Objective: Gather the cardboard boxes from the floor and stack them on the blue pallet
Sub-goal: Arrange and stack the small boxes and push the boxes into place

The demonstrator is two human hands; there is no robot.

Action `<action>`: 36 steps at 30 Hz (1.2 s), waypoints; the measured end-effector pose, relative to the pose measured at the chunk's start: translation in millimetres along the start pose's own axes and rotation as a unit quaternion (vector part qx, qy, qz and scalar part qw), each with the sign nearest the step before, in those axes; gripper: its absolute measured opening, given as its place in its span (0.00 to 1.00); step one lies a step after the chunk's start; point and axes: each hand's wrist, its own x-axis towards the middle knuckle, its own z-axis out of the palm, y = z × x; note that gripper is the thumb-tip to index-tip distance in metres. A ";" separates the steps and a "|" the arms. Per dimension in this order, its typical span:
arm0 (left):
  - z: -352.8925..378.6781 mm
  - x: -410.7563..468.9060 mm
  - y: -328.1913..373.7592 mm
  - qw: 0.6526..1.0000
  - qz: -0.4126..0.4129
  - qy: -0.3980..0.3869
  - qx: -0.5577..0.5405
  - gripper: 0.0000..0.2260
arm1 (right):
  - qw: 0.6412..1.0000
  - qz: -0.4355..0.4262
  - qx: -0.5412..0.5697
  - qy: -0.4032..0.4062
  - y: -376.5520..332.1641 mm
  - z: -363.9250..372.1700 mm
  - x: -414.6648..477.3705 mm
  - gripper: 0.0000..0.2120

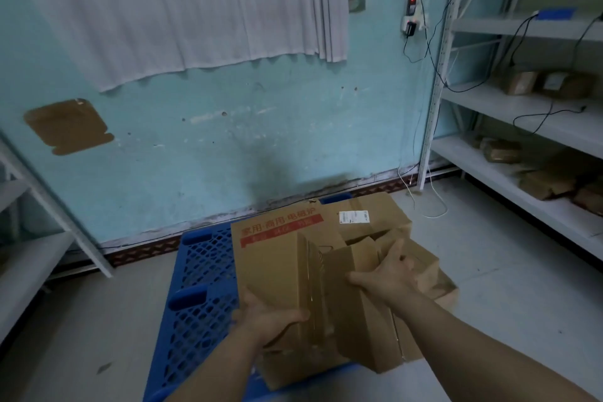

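A blue plastic pallet point(199, 274) lies on the floor against the wall. On it rests a large flat cardboard box point(270, 258) with red print, and behind it a box with a white label point(368, 209). On top lies a smaller brown box point(346, 307) with open flaps. My left hand point(267, 320) grips the near left edge of the cardboard, thumb on top. My right hand point(388, 271) grips the right side of the smaller box, fingers curled over a flap.
Grey metal shelving point(522, 108) with taped parcels and cables stands at the right; another shelf frame point(49, 206) is at the left. A white curtain point(182, 10) hangs on the teal wall. White cable point(434, 206) lies on the floor near the pallet's right.
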 end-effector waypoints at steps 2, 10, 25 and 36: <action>-7.5 40.5 12.8 1.000 -0.013 -0.018 0.008 0.77 | 1.000 0.017 -0.010 -0.005 -14.8 21.2 28.0 0.66; -40.8 159.3 57.3 0.997 -0.042 -0.047 0.037 0.77 | 0.995 0.058 -0.021 -0.084 -79.8 78.1 131.2 0.65; -0.8 220.2 52.8 0.965 -0.033 -0.148 0.214 0.42 | 0.917 -0.022 -0.176 -0.358 -48.7 110.7 231.3 0.48; -6.8 212.3 95.9 0.987 0.081 0.003 0.139 0.19 | 0.962 -0.074 -0.138 -0.223 -68.4 104.1 231.7 0.23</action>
